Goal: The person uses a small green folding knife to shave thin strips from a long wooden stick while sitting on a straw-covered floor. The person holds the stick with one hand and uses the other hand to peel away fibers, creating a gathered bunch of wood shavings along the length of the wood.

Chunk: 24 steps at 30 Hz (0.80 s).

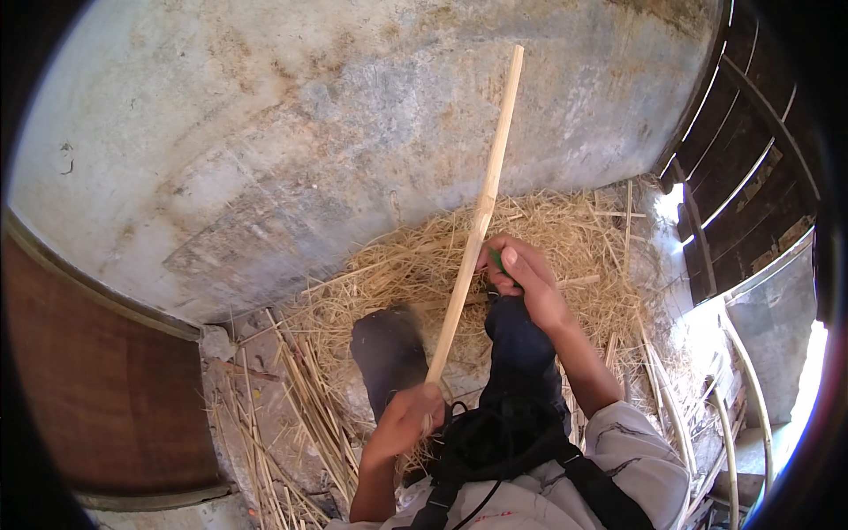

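Head view: a stained, pale wall [291, 115] fills the upper part, and pale shavings [574, 234] lie heaped along its foot. Loose thin sticks [311, 411] lie on the ground left of the person's dark-trousered legs [523, 353]. One long pale wooden strip [482, 216] slants up between the legs, its top end against the wall in sight. Both hands are apart: the left hand [411, 417] grips the strip's lower end; the right hand [521, 272], beside its middle, is closed around a small green object [496, 260], mostly hidden.

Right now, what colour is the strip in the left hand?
Pale tan strip, best in head view.
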Each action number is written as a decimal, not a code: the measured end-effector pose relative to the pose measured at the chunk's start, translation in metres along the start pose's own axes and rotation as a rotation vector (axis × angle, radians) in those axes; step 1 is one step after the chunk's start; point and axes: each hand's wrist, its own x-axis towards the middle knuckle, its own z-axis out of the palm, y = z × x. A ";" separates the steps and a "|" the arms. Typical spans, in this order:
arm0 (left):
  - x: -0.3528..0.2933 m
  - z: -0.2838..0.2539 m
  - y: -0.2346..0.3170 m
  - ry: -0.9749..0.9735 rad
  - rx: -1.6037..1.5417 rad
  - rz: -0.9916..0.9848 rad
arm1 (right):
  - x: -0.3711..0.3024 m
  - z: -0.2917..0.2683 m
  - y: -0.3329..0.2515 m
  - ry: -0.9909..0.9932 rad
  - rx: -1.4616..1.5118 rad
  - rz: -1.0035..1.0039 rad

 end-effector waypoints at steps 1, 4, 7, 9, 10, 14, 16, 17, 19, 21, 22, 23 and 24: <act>0.001 -0.001 0.001 -0.028 -0.054 -0.036 | 0.000 0.000 0.001 0.039 -0.110 -0.125; 0.003 0.006 0.010 -0.046 -0.043 0.030 | -0.003 -0.001 0.000 0.151 -0.388 -0.372; 0.004 0.007 0.014 -0.059 -0.072 -0.007 | -0.007 0.004 -0.013 0.240 -0.447 -0.335; 0.005 0.007 0.012 -0.080 -0.095 0.000 | -0.005 0.003 -0.016 0.297 -0.351 -0.267; 0.005 0.007 0.011 -0.089 -0.107 0.003 | -0.004 0.003 -0.017 0.314 -0.340 -0.277; 0.008 0.006 0.011 -0.150 -0.192 -0.046 | 0.001 0.004 -0.015 0.344 -0.197 -0.279; 0.008 0.005 0.012 -0.170 -0.198 -0.065 | 0.002 0.005 -0.016 0.340 -0.101 -0.236; 0.008 0.003 0.010 -0.180 -0.194 -0.066 | 0.001 0.006 -0.020 0.335 -0.065 -0.204; 0.010 -0.001 0.003 -0.199 -0.184 -0.067 | 0.001 0.008 -0.022 0.360 -0.141 -0.222; 0.011 -0.001 -0.003 -0.107 -0.022 0.021 | -0.001 0.009 -0.021 0.414 -0.369 -0.323; 0.011 -0.001 -0.004 -0.060 0.060 0.065 | 0.001 0.009 -0.023 0.395 -0.488 -0.410; 0.010 0.000 -0.002 -0.034 0.101 0.057 | 0.004 0.008 -0.026 0.376 -0.608 -0.494; 0.009 0.001 0.001 -0.007 0.142 0.048 | 0.007 0.008 -0.028 0.355 -0.728 -0.578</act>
